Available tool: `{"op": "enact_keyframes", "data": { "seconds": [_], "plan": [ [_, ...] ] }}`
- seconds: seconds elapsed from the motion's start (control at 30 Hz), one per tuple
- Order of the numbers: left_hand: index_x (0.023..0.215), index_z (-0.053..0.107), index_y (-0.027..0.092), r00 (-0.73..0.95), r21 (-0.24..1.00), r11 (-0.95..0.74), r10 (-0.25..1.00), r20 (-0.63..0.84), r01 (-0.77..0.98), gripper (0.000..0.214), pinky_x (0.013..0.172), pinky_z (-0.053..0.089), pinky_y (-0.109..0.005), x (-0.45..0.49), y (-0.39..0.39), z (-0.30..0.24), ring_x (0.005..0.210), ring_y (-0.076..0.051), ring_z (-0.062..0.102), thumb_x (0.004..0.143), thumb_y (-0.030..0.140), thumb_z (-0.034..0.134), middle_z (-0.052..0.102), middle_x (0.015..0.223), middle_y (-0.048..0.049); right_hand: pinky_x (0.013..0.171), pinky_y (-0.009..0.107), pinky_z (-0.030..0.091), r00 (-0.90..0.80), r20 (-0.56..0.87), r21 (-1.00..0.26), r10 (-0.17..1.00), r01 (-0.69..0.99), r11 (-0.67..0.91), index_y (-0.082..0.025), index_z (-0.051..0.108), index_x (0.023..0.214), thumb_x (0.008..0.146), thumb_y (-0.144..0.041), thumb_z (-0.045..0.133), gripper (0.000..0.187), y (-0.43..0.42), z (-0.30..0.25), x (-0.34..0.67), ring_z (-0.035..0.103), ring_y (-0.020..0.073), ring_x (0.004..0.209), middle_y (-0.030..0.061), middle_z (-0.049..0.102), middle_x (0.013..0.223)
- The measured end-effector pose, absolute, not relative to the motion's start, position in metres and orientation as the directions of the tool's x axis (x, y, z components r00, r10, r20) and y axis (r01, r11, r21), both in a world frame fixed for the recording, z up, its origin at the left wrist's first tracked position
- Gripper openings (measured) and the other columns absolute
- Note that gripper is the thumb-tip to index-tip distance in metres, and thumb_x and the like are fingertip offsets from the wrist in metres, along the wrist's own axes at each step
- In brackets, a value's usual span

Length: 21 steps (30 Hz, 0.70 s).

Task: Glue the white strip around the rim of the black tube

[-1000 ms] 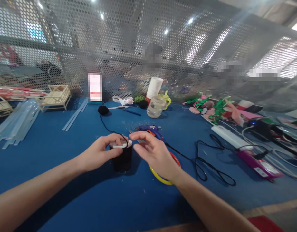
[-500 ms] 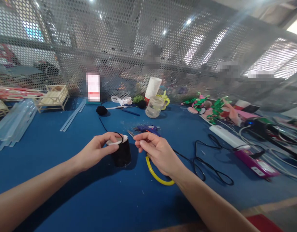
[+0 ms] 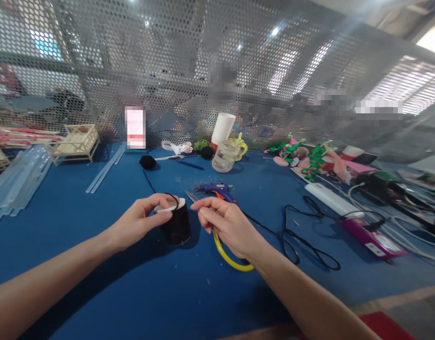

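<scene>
My left hand (image 3: 146, 219) is closed on the rim of a paper cup (image 3: 178, 226) wrapped in black yarn, thumb outside and fingers over the mouth. The cup stands upright on the blue table. A black yarn strand (image 3: 149, 182) runs from a small yarn ball (image 3: 147, 162) to the cup and loops over its rim. To the right of the cup, my right hand (image 3: 224, 222) has thumb and index finger pinched together; anything between them is too small to make out. Beneath that hand lie scissors with a yellow handle (image 3: 231, 262), their middle hidden and blade tip showing.
Behind the right hand lies a blue glue gun (image 3: 217, 190), its black cord trailing right toward a purple power strip (image 3: 373, 238). A clear jar (image 3: 225, 157) and stacked paper cups (image 3: 222, 128) stand farther back. Translucent glue sticks (image 3: 21, 182) lie at left.
My right hand has shifted slightly left toward the cup, its index finger a little straighter. The left hand keeps its hold on the cup. The whole view has drifted slightly.
</scene>
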<state>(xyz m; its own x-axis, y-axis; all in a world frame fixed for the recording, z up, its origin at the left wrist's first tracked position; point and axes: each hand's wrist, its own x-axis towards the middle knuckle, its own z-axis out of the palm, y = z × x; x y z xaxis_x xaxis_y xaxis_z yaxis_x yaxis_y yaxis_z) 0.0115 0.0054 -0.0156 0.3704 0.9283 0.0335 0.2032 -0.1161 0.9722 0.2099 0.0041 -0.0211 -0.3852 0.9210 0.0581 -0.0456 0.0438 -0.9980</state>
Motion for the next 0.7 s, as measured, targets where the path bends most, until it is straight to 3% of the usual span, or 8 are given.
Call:
{"op": "enact_keyframes", "data": {
  "seconds": [0.1,0.2,0.33,0.47,0.6,0.7],
  "plan": [
    [0.067,0.051,0.015,0.380,0.970,-0.128,0.924,0.040,0.208,0.017,0.094,0.030,-0.040,0.011,0.005,-0.016,0.109,-0.026,0.046,0.075,0.030,0.055,0.054,0.112,-0.0115,0.042,0.021,0.029,-0.460,-0.002,-0.997,0.888,0.073,0.036,-0.016,0.056,0.088,0.080,-0.028,0.045,0.018,0.001,-0.018,0.210,0.034,0.0063,0.041,-0.0088,0.036,0.045],
    [0.066,0.050,0.015,0.384,0.968,-0.148,0.922,0.060,0.204,0.019,0.094,0.030,-0.039,0.010,0.005,-0.016,0.109,-0.026,0.047,0.075,0.031,0.054,0.055,0.110,-0.0109,0.048,0.023,0.038,-0.536,-0.045,-0.943,0.843,0.300,0.141,-0.016,0.059,0.091,0.075,-0.023,0.052,0.018,0.000,-0.012,0.212,0.048,0.0090,0.049,-0.0038,0.051,0.054],
    [0.069,0.052,0.015,0.380,0.962,-0.160,0.922,0.066,0.222,0.019,0.093,0.032,-0.038,0.010,0.005,-0.016,0.109,-0.026,0.047,0.076,0.032,0.054,0.054,0.112,-0.0114,0.069,0.028,0.045,-0.346,0.167,-0.792,0.923,0.511,0.335,-0.018,0.058,0.095,0.073,-0.017,0.052,0.022,0.015,-0.007,0.227,0.058,0.0151,0.078,0.0049,0.063,0.089],
    [0.071,0.052,0.015,0.384,0.947,-0.224,0.915,0.123,0.231,0.018,0.094,0.031,-0.038,0.011,0.003,-0.013,0.112,-0.026,0.045,0.077,0.032,0.052,0.053,0.114,-0.0127,0.077,0.036,0.042,-0.053,0.210,-0.555,0.976,0.816,0.164,-0.014,0.056,0.096,0.075,-0.019,0.051,0.023,0.046,-0.013,0.252,0.056,0.0224,0.089,0.0130,0.059,0.099],
    [0.069,0.049,0.017,0.361,0.939,-0.281,0.912,0.197,0.200,0.016,0.097,0.028,-0.038,0.013,0.003,-0.016,0.117,-0.025,0.041,0.077,0.030,0.052,0.051,0.115,-0.0128,0.078,0.038,0.039,-0.038,0.118,-0.496,0.992,0.863,0.092,-0.014,0.059,0.069,0.061,-0.006,0.057,0.011,0.068,-0.031,0.262,0.055,0.0290,0.089,0.0137,0.062,0.080],
    [0.071,0.049,0.017,0.384,0.907,-0.332,0.897,0.220,0.257,0.013,0.098,0.027,-0.039,0.011,0.005,-0.021,0.116,-0.025,0.041,0.077,0.028,0.052,0.051,0.114,-0.0128,0.077,0.036,0.039,-0.009,0.075,-0.494,0.997,0.868,0.045,-0.016,0.055,0.057,0.056,-0.001,0.057,0.015,0.075,-0.042,0.259,0.056,0.0305,0.088,0.0132,0.061,0.074]
  ]
}}
